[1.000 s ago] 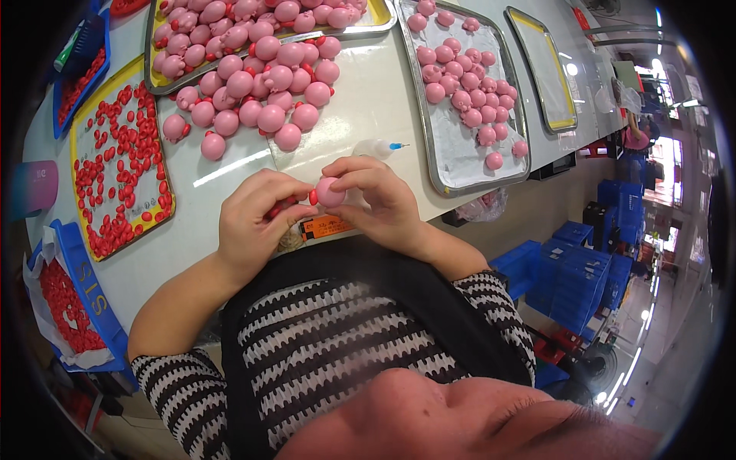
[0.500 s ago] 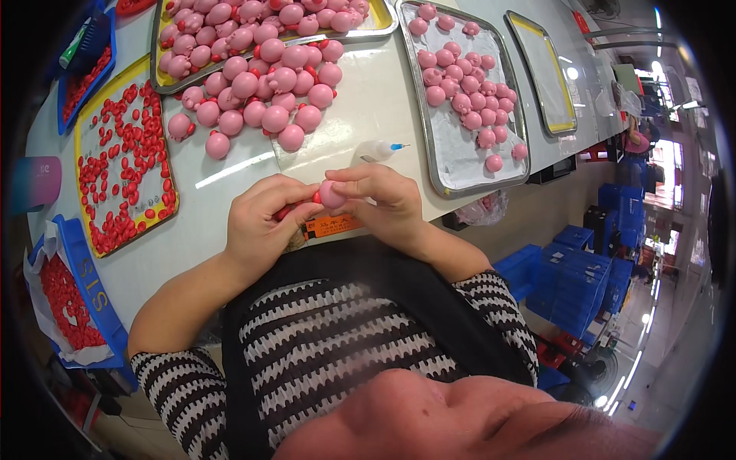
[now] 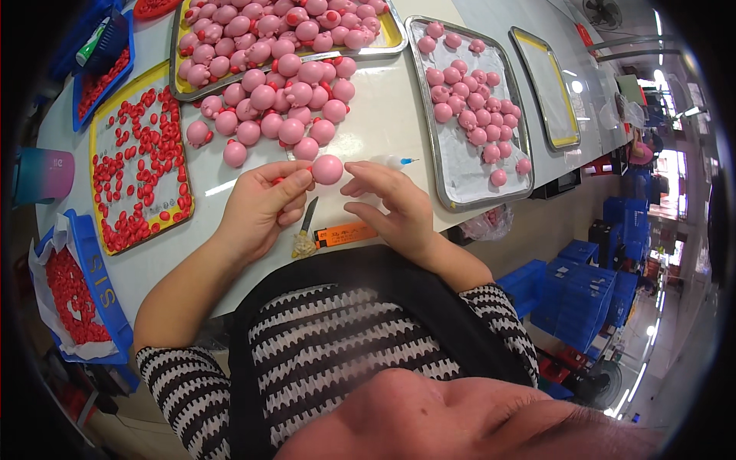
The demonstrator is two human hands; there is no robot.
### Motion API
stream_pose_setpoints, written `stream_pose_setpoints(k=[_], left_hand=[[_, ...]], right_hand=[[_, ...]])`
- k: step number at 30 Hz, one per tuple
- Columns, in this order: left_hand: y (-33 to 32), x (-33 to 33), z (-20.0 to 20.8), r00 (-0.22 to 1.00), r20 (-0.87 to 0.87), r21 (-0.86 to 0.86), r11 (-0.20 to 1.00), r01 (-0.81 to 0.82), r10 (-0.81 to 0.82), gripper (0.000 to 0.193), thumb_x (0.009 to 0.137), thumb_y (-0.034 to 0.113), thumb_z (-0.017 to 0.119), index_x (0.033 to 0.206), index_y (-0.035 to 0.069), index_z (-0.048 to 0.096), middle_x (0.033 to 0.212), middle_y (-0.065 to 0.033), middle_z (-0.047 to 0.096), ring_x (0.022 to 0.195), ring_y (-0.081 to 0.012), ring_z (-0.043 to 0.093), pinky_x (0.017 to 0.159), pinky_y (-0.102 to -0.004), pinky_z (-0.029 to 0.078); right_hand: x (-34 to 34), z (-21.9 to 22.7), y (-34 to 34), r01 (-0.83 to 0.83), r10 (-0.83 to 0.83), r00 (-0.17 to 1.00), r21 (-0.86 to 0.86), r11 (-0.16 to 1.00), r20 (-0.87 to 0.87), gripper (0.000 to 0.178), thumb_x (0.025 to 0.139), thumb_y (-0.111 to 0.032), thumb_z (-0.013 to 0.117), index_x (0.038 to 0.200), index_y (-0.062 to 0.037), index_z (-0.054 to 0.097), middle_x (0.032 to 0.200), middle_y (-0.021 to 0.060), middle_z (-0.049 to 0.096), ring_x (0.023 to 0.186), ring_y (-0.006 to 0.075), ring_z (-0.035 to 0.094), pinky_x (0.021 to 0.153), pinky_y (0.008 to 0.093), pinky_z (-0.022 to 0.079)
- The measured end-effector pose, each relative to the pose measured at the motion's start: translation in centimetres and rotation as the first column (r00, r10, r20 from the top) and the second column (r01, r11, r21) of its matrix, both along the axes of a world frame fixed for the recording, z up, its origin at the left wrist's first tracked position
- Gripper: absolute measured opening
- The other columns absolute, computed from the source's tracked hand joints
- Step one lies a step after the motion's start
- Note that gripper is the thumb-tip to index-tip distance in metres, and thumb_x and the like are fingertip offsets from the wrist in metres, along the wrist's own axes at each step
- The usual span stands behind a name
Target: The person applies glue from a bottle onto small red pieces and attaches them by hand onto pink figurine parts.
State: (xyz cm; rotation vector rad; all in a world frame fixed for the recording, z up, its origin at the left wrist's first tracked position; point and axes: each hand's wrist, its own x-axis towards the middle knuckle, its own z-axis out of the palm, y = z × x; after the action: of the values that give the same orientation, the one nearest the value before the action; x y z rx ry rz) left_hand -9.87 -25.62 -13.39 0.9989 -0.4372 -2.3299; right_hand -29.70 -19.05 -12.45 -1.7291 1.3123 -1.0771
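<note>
Left hand [image 3: 261, 207] pinches a pink ball [image 3: 327, 169] at its fingertips; right hand [image 3: 391, 205], fingers loosely spread, hovers just beside it, above an orange knife [image 3: 337, 234].

Person wears a black-and-white zigzag-striped knit top [image 3: 322, 345] with short sleeves; a black apron bib covers the chest.

Bright, even overhead light glares off the white table [image 3: 383, 115]; fisheye edges bend and darken.
</note>
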Motion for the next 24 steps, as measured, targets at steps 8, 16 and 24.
stream_pose_setpoints(k=[8, 16, 24], left_hand=[[1.9, -1.1, -0.6, 0.913, 0.400, -0.760, 0.587, 0.280, 0.083, 0.020, 0.080, 0.006, 0.065, 0.098, -0.002, 0.065, 0.080, -0.0058, 0.061, 0.066, -0.0110, 0.055, 0.056, -0.0217, 0.043], [3.2, -2.2, -1.4, 0.916, 0.284, -0.950, 0.213, 0.229, 0.283, 0.016, 0.073, -0.013, 0.062, 0.087, -0.005, 0.061, 0.081, -0.0113, 0.058, 0.066, -0.0177, 0.057, 0.057, -0.0253, 0.050], [3.7, -2.9, -1.1, 0.921, 0.250, -0.968, 0.066, 0.241, 0.298, 0.023, 0.066, -0.014, 0.065, 0.086, -0.004, 0.060, 0.077, -0.0113, 0.057, 0.062, -0.0190, 0.057, 0.052, -0.0268, 0.049]], right_hand=[[-0.4, -0.9, 0.1, 0.010, -0.015, 0.999, -0.102, 0.995, -0.051, 0.044, 0.066, 0.004, 0.072, 0.108, -0.0039, 0.061, 0.102, 0.0103, 0.061, 0.087, 0.0192, 0.062, 0.074, 0.0273, 0.050], [-1.2, -3.2, 0.9, -0.027, 0.031, 0.999, -0.242, 0.970, 0.016, 0.034, 0.067, 0.009, 0.069, 0.099, 0.0002, 0.064, 0.094, 0.0138, 0.063, 0.083, 0.0223, 0.064, 0.072, 0.0281, 0.054], [-1.8, -3.2, 1.2, -0.075, 0.117, 0.990, -0.390, 0.918, 0.085, 0.023, 0.072, 0.007, 0.066, 0.094, 0.0044, 0.063, 0.090, 0.0166, 0.063, 0.080, 0.0233, 0.064, 0.071, 0.0317, 0.054]])
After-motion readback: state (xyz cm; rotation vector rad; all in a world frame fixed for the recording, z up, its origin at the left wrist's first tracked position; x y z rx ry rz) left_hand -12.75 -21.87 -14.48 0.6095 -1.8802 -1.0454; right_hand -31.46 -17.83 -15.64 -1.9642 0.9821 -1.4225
